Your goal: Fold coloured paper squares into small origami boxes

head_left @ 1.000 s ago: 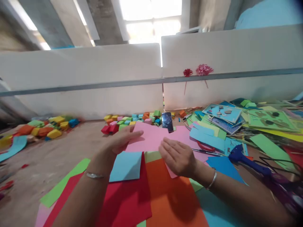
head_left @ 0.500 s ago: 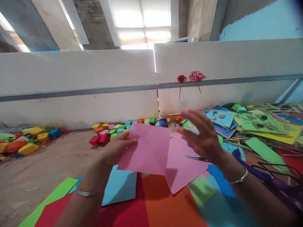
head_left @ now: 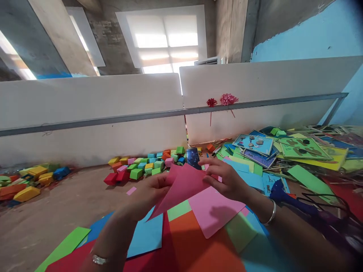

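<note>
A pink sheet of paper [head_left: 181, 185] is held up in the middle, tilted and apparently bent over, with a raised flap at its top left. My left hand [head_left: 151, 192] pinches its left side between thumb and fingers. At the right corner, my right hand [head_left: 222, 179] is closed with its fingertips on the paper. Under the hands lies another pink sheet [head_left: 215, 207], with a hand's shadow on it. A light blue sheet [head_left: 146, 236], an orange sheet [head_left: 204, 241] and a pale green piece [head_left: 241, 228] lie around it.
Coloured blocks [head_left: 136, 173] sit by the white board [head_left: 93, 145], and more blocks [head_left: 28, 183] lie far left. A dark phone-like object [head_left: 193, 158] leans behind the hands. Picture boards [head_left: 253, 143] and paper pile up on the right, near a purple-blue object [head_left: 292, 200] with dark cords.
My right hand has come in from the raised, open position to the held sheet's right corner. The sheet has turned from flat-facing to tilted and bent. The scissor-like blades near my right hand no longer show.
</note>
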Demonstrator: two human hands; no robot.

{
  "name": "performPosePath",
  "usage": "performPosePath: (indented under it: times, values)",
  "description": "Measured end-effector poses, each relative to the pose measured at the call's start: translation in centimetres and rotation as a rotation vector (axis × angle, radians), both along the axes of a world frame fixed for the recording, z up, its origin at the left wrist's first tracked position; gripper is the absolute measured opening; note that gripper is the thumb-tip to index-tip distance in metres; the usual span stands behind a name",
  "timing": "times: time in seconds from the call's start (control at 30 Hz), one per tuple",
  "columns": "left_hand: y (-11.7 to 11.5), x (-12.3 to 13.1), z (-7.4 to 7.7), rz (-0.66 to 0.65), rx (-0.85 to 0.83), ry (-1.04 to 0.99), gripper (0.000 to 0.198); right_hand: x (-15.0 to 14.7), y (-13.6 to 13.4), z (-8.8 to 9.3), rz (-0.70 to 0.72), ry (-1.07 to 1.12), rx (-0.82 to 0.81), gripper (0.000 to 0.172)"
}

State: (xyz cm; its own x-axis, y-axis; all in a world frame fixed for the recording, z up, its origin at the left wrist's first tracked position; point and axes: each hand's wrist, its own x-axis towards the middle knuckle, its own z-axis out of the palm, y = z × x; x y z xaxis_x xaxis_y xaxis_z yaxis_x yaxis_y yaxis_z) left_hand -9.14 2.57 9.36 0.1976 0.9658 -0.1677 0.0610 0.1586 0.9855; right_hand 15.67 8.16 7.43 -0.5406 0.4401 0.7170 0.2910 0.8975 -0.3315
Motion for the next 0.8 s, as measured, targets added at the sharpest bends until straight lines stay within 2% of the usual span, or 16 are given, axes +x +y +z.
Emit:
performPosePath:
  times: [0.1, 0.3, 0.43, 0.63, 0.8]
  values:
    - [-0.3, 0.5, 0.2, -0.038, -0.001, 0.03, 0.039, -0.3, 0.2, -0.5, 0.013, -0.045, -0.053, 0.032]
    - [-0.6, 1.0, 0.8, 0.124, 0.1, 0.086, 0.047, -0.6, 0.2, -1.2, -0.064, -0.114, 0.041, 0.045]
    - [-0.4, 1.3, 0.7, 0.097, 0.161, 0.172, 0.044, -0.6, -0.1, -1.0, -0.089, -0.124, 0.071, 0.048]
    - [0.4, 1.3, -0.2, 0.191, 0.207, 0.223, 0.041, -0.7, -0.4, -1.2, -0.1, -0.163, 0.083, 0.047]
    - [0.3, 1.2, -0.5, 0.198, 0.223, 0.29, 0.039, -0.7, -0.4, -1.4, -0.138, -0.208, 0.052, 0.039]
